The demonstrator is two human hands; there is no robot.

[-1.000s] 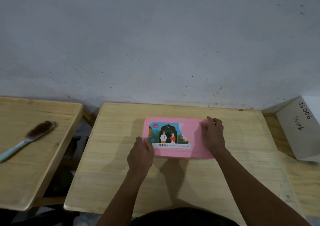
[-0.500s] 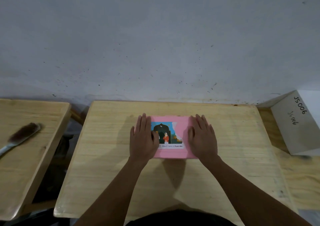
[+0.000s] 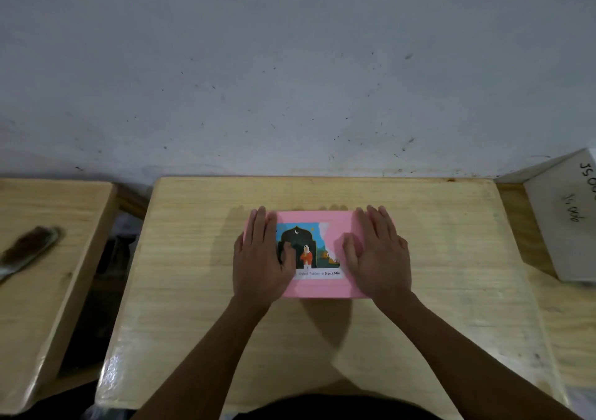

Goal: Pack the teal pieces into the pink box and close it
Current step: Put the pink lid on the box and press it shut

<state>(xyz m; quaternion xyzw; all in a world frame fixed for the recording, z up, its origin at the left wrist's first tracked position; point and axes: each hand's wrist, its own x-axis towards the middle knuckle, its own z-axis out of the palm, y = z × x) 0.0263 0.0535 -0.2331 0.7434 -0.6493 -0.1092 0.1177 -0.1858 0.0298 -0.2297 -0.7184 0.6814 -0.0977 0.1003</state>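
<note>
The pink box (image 3: 317, 287) lies shut and flat in the middle of the wooden table (image 3: 193, 290), a colourful picture label on its lid. My left hand (image 3: 263, 257) rests palm down on the lid's left side, fingers spread. My right hand (image 3: 377, 252) lies flat on the lid's right side, fingers apart. Neither hand grips anything. No teal pieces show anywhere.
A second wooden table (image 3: 48, 290) stands to the left across a gap, with a dark-bristled brush (image 3: 29, 248) on it. A white box (image 3: 567, 219) with handwritten marks sits at the right edge. A grey wall (image 3: 290, 65) runs right behind the tables.
Both hands went from holding the box's sides to lying flat on its lid. The view has shifted a little, so the box sits more central.
</note>
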